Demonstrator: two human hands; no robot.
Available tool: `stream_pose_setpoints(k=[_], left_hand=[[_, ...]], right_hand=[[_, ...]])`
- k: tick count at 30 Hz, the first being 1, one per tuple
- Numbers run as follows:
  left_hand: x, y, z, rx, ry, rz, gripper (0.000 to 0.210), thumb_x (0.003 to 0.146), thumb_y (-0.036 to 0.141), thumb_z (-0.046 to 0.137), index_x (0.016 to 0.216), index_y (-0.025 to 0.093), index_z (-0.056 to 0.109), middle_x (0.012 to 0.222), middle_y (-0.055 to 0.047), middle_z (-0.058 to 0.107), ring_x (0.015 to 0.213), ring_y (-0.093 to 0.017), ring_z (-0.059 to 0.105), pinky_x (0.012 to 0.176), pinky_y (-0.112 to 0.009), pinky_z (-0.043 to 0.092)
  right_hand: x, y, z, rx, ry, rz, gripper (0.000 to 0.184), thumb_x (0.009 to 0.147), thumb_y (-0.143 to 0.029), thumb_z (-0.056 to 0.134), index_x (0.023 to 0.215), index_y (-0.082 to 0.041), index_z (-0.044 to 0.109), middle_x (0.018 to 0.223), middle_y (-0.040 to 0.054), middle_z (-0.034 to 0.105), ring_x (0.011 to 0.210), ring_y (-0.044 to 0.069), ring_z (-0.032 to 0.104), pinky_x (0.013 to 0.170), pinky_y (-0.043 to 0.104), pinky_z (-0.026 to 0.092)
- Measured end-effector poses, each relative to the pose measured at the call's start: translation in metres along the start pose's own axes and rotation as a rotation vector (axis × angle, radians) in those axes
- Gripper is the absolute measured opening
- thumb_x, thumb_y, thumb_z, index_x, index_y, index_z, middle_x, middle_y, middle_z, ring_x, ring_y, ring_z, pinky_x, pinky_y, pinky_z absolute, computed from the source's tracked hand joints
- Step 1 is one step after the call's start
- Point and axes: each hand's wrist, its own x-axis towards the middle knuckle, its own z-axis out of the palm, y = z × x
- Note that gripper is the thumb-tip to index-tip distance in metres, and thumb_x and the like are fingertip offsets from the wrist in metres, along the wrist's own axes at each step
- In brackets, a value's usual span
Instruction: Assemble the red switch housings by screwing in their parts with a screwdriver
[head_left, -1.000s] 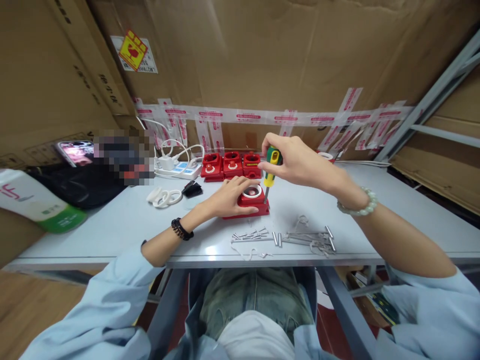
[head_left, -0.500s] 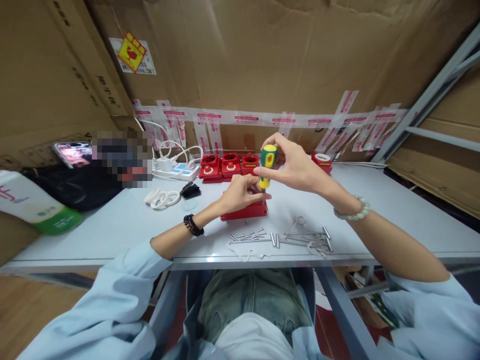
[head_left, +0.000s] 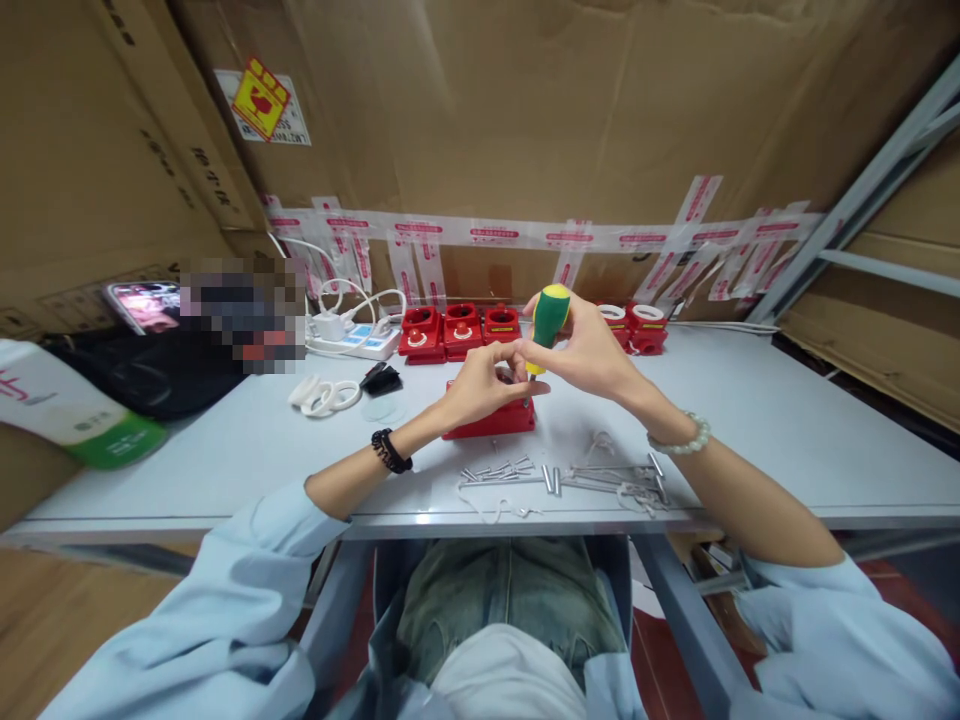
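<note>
In my right hand (head_left: 596,350) is a screwdriver (head_left: 552,315) with a green and yellow handle, tilted slightly, its shaft pointing down. My left hand (head_left: 484,385) rests over a red box (head_left: 491,424), thumb and fingers closed around the spot by the screwdriver's lower end. What those fingers pinch is hidden. The screwdriver's tip meets the right end of the box, partly covered by my left thumb. On the near side of the box lie several loose screws (head_left: 499,471) and metal rods with T-shaped ends (head_left: 600,478).
More red housings (head_left: 422,335) line the back by the cardboard wall. White rings (head_left: 330,399) and a small black item (head_left: 381,379) lie to the left. Behind them sits a power strip (head_left: 367,343) with white cables. A green-white packet (head_left: 82,410) and a phone (head_left: 146,305) are far left.
My right hand has rolled the screwdriver handle over, and its wrist has lowered and moved left. The handle now leans to the right. My left hand has barely shifted.
</note>
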Motion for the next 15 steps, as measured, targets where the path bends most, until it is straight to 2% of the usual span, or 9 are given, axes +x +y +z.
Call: stream_pose_setpoints(k=[2, 4, 7, 10, 12, 15], left_hand=[[-0.0011, 0.0018, 0.0005, 0.032, -0.011, 0.023, 0.03, 0.074, 0.038, 0.076, 0.088, 0.014, 0.065, 0.088, -0.005, 0.068, 0.074, -0.014, 0.064, 0.068, -0.029, 0.056], [-0.0021, 0.0029, -0.0007, 0.048, -0.086, 0.034, 0.028, 0.081, 0.038, 0.069, 0.097, 0.015, 0.067, 0.098, -0.007, 0.07, 0.079, -0.015, 0.066, 0.07, -0.029, 0.056], [-0.0021, 0.0009, -0.0013, 0.045, -0.138, 0.019, 0.023, 0.085, 0.035, 0.065, 0.091, 0.014, 0.071, 0.09, -0.008, 0.073, 0.08, -0.017, 0.067, 0.071, -0.029, 0.054], [-0.0012, -0.0032, 0.0003, 0.064, -0.041, 0.019, 0.025, 0.079, 0.039, 0.073, 0.08, 0.015, 0.067, 0.081, -0.005, 0.069, 0.075, -0.016, 0.063, 0.07, -0.03, 0.052], [-0.0016, -0.0037, -0.0004, 0.155, -0.011, 0.034, 0.031, 0.078, 0.044, 0.074, 0.086, 0.016, 0.066, 0.084, -0.004, 0.067, 0.077, -0.017, 0.061, 0.072, -0.032, 0.05], [-0.0042, 0.0018, -0.0071, 0.421, -0.121, 0.077, 0.038, 0.082, 0.049, 0.07, 0.103, 0.018, 0.066, 0.097, -0.007, 0.068, 0.095, -0.023, 0.058, 0.083, -0.04, 0.045]], right_hand=[[-0.0007, 0.0036, 0.0017, 0.024, 0.009, 0.004, 0.025, 0.074, -0.03, 0.068, 0.092, -0.02, 0.055, 0.082, 0.001, 0.063, 0.07, 0.016, 0.057, 0.068, 0.035, 0.051], [-0.0005, 0.0065, 0.0025, 0.039, 0.033, 0.004, 0.025, 0.076, -0.032, 0.068, 0.093, -0.019, 0.055, 0.086, 0.0025, 0.064, 0.072, 0.016, 0.059, 0.07, 0.035, 0.051], [0.0001, 0.008, 0.0027, 0.043, 0.043, 0.017, 0.028, 0.079, -0.037, 0.069, 0.094, -0.018, 0.056, 0.085, 0.0031, 0.065, 0.071, 0.016, 0.059, 0.067, 0.034, 0.05], [-0.0002, 0.008, 0.0032, 0.032, 0.038, 0.017, 0.031, 0.079, -0.041, 0.07, 0.097, -0.018, 0.058, 0.08, 0.0021, 0.064, 0.07, 0.016, 0.058, 0.065, 0.034, 0.049], [-0.0002, 0.0086, 0.004, 0.03, 0.046, 0.001, 0.031, 0.079, -0.041, 0.071, 0.096, -0.019, 0.058, 0.081, 0.002, 0.065, 0.069, 0.016, 0.058, 0.064, 0.033, 0.048], [0.0012, 0.0104, 0.0046, 0.036, 0.065, -0.025, 0.027, 0.079, -0.042, 0.071, 0.088, -0.019, 0.058, 0.08, 0.0018, 0.065, 0.068, 0.015, 0.057, 0.063, 0.033, 0.048]])
